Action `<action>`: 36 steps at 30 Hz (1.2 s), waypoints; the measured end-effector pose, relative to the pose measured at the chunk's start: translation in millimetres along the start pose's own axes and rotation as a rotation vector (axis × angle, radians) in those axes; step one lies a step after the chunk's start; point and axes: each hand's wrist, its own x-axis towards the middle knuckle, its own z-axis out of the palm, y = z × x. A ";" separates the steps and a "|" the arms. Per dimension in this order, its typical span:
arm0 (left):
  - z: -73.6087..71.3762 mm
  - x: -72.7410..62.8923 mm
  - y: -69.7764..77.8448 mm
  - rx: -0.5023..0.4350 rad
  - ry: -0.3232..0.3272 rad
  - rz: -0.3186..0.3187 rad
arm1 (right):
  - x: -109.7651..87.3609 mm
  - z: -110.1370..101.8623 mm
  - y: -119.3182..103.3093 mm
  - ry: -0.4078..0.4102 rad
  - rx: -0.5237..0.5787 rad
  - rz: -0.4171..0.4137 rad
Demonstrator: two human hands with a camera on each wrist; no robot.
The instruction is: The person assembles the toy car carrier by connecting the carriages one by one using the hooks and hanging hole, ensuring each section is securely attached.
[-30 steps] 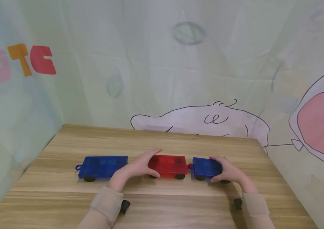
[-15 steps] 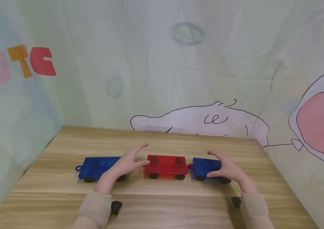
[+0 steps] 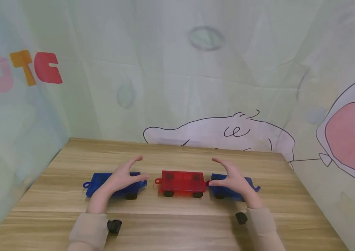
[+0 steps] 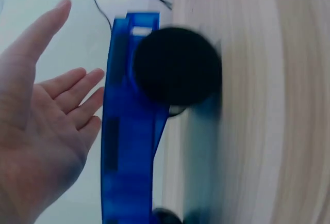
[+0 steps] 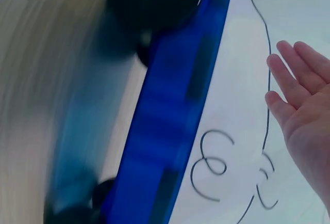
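Observation:
Three toy train cars on black wheels stand in a row on the wooden table. My left hand (image 3: 121, 179), fingers spread and holding nothing, is over the left blue car (image 3: 99, 179). In the left wrist view that hand (image 4: 51, 115) is beside the blue car (image 4: 129, 131). A red car (image 3: 182, 182) stands in the middle, its left ring apart from the left car's hook. On its right, the red car's end meets the ring of the right blue car (image 3: 219, 191). Over that car my right hand (image 3: 232, 177) is spread, also holding nothing.
The wooden table (image 3: 177, 226) reaches back to a printed cloth (image 3: 171, 87) with cartoon drawings, which hangs behind it and at both sides. A small black wrist camera (image 3: 114, 226) sits at the left cuff, another black wrist camera (image 3: 241, 218) at the right cuff.
My left hand has let go of the red car and moved left over the left blue car. My right hand has come off the right blue car and shifted left. The cars look unmoved.

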 end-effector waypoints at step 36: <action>-22.1 -7.6 -28.4 -0.005 -0.240 0.066 | 44.6 66.2 -41.9 -0.349 0.089 0.012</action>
